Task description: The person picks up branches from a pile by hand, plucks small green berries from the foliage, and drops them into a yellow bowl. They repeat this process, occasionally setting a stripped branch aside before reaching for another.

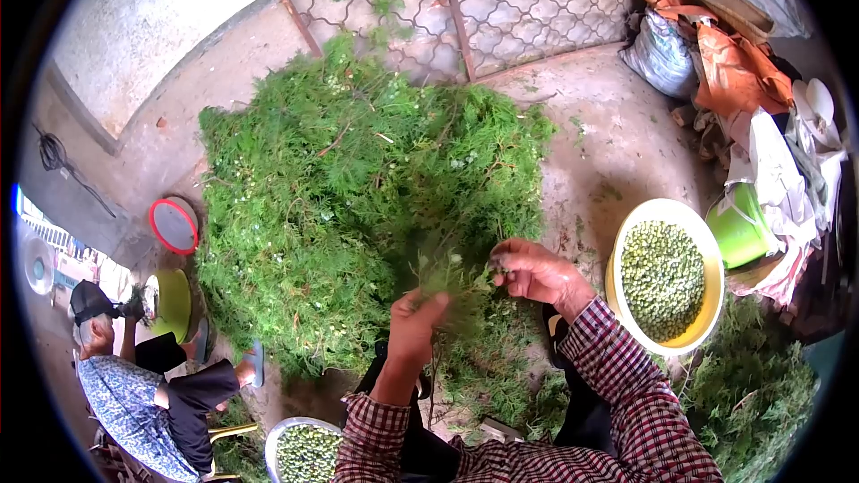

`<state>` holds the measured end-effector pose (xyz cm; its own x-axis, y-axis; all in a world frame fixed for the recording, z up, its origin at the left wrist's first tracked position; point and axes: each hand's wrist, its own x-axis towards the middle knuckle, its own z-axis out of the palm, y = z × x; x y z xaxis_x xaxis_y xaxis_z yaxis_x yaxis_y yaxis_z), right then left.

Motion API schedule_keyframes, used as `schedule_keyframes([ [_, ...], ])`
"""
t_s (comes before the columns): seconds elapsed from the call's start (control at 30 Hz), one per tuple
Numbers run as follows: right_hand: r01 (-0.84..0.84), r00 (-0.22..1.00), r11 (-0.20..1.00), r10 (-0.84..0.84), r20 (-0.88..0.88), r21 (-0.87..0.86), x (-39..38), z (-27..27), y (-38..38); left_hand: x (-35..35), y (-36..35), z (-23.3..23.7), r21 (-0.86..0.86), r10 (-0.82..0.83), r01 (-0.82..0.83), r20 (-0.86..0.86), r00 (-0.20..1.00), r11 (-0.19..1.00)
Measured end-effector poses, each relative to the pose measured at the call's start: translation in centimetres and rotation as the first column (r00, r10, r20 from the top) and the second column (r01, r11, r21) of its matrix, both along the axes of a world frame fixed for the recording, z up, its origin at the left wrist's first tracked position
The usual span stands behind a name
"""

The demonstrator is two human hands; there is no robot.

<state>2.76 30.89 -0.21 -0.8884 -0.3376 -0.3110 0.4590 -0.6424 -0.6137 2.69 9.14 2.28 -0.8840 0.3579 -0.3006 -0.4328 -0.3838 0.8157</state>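
Observation:
My left hand [413, 329] is closed, with thumb and fingers pinching a leafy green sprig [452, 282] that blurs at its tips. Just right of the sprig, my right hand [541, 275] has its fingertips pressed together. Whatever lies between those fingertips is too small to make out. Beneath and beyond both hands spreads a large heap of cut evergreen branches [304, 206]. To the right of my right forearm stands a yellow bucket [615, 282] holding many small round green cones or berries [664, 279].
A metal basin [271, 452] with similar green pieces sits at lower left. Another person [143, 402] sits at the left beside a yellow-green bucket [183, 309]. A red-rimmed container [174, 225] lies near the heap. Bags [662, 54] and a green bucket [738, 228] line the right side.

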Motion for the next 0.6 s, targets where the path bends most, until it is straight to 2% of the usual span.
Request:
schedule_keyframes([
  [0.17, -0.222, 0.962, 0.964, 0.240, -0.128, 0.146, 0.5, 1.0, -0.9, -0.2, -0.1, -1.1, 0.004, 0.065, -0.065, 0.016, 0.998, 0.998],
  [0.27, -0.100, 0.987, 0.994, 0.103, -0.125, 0.034, 1.0, 1.3, -1.5, -0.3, -0.4, -1.6, 0.014, 0.043, -0.043, -0.014, 0.999, 0.999],
  [0.33, -0.137, 0.976, 0.982, 0.157, -0.150, 0.132, 0.8, 1.0, -1.4, -0.4, -0.6, -2.4, -0.019, 0.020, -0.021, -0.050, 0.999, 1.000],
  [0.47, -0.197, 0.951, 0.932, 0.257, -0.171, 0.303, 0.8, 1.1, -1.2, -0.2, -0.3, -2.3, -0.030, 0.037, -0.037, -0.001, 0.999, 0.999],
  [0.6, -0.142, 0.952, 0.859, 0.254, -0.169, 0.492, 1.0, 1.5, -1.6, -0.5, -0.2, -2.8, 0.008, 0.052, -0.052, 0.011, 0.999, 0.999],
])
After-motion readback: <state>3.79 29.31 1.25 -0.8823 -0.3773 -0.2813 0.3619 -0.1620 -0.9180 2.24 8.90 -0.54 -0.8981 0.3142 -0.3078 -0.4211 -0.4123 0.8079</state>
